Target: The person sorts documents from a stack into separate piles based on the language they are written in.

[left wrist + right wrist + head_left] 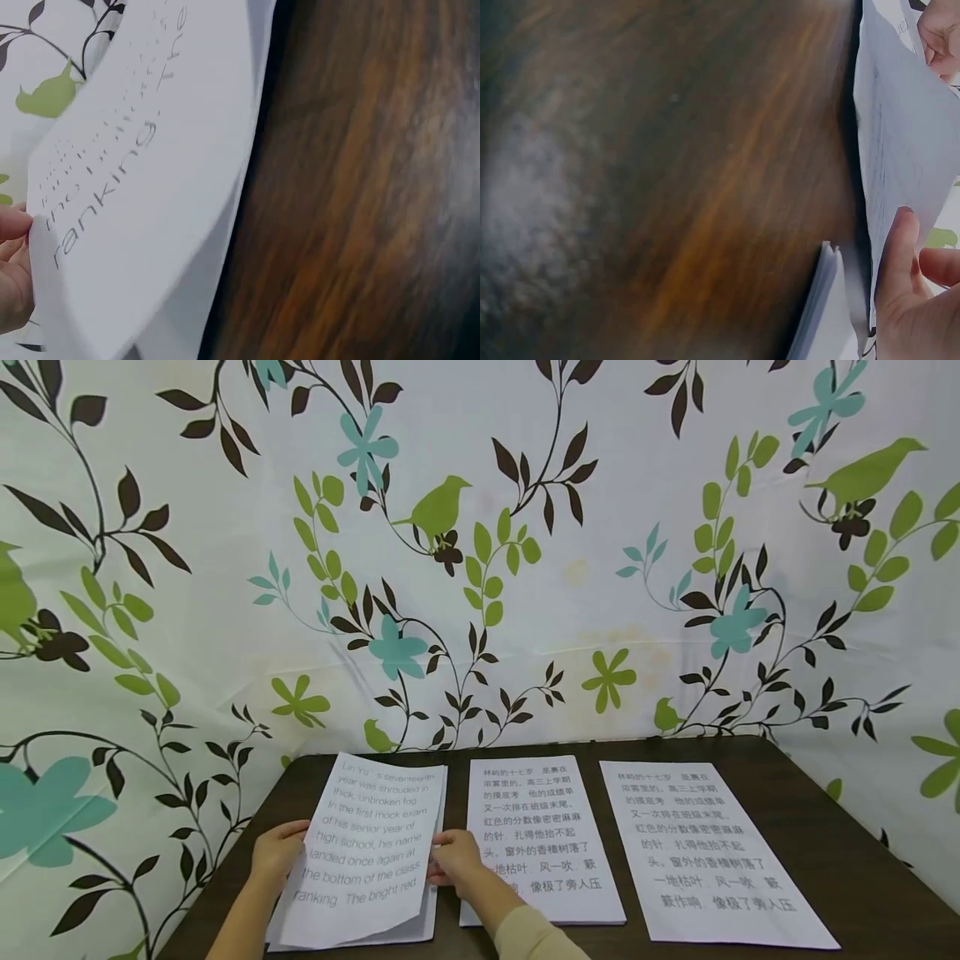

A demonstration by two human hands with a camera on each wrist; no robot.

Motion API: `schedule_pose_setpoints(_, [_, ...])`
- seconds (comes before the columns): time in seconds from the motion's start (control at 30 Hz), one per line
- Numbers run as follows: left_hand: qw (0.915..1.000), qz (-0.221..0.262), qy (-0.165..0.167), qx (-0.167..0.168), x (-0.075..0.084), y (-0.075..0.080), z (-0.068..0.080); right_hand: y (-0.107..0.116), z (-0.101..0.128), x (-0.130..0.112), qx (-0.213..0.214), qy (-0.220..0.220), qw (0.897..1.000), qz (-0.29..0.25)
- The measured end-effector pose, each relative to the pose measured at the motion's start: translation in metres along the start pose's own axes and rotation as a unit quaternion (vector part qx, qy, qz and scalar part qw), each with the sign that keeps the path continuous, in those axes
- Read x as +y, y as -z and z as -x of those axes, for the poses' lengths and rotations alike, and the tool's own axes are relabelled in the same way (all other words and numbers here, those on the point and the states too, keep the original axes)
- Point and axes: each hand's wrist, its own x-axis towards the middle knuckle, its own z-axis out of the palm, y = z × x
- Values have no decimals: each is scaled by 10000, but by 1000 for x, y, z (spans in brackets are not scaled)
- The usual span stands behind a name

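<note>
On the left of the dark table lies a stack of white paper point(425, 929), its top sheet point(367, 835) printed with English text. That sheet is lifted and bowed, with its lower edge apart from the pages beneath. My left hand point(276, 857) pinches its left edge; in the left wrist view only part of the left hand point(13, 274) shows. At the opposite edge my right hand point(459, 862) grips the sheet between thumb and fingers. In the right wrist view the right hand point(915, 292) has a fingertip lying against the paper point(900, 142).
A middle paper stack point(536, 843) with Chinese print lies right beside my right forearm. Farther right is another Chinese-printed sheet point(720, 860). The dark wood table point(817, 827) meets a patterned cloth backdrop point(525, 610) with leaves and birds.
</note>
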Motion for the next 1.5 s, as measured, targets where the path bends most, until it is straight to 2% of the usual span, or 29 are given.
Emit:
schedule_pose_setpoints(0.17, [9999, -52, 35, 86, -5, -5, -2, -1, 1, 5, -32, -11, 9999, 119])
schedule_pose_setpoints(0.47, [9998, -82, 195, -7, -2, -5, 0, 2, 7, 3, -88, -46, 9992, 398])
schedule_pose_setpoints(0.67, [9993, -255, 251, 49, -17, -6, -7, 10, 10, -3, -247, -31, 9970, 735])
schedule_pose_setpoints(0.73, [9994, -215, 242, -91, -10, -1, -1, 14, 12, -6, -291, -32, 9959, 852])
schedule_pose_setpoints(0.83, [9993, -253, 223, -167, -7, 2, 0, 18, 13, -8, -344, -21, 9946, 976])
schedule_pose_setpoints(0.9, [9991, -326, 210, -175, -8, 1, -4, 21, 13, -10, -398, 22, 9935, 1066])
schedule_pose_setpoints(1.03, [9990, -441, 60, -22, -28, -7, -24, 28, 15, -14, -509, 162, 9901, 1298])
schedule_pose_setpoints(1.17, [9996, -145, 103, -212, -38, -16, -38, 36, 16, -19, -612, 331, 9830, 1698])
schedule_pose_setpoints(1.33, [9989, 119, 145, -431, -36, -27, -49, 47, 15, -25, -619, 458, 9739, 2133])
schedule_pose_setpoints(1.5, [9986, 49, 160, -504, -28, -37, -50, 60, 12, -30, -531, 667, 9676, 2378])
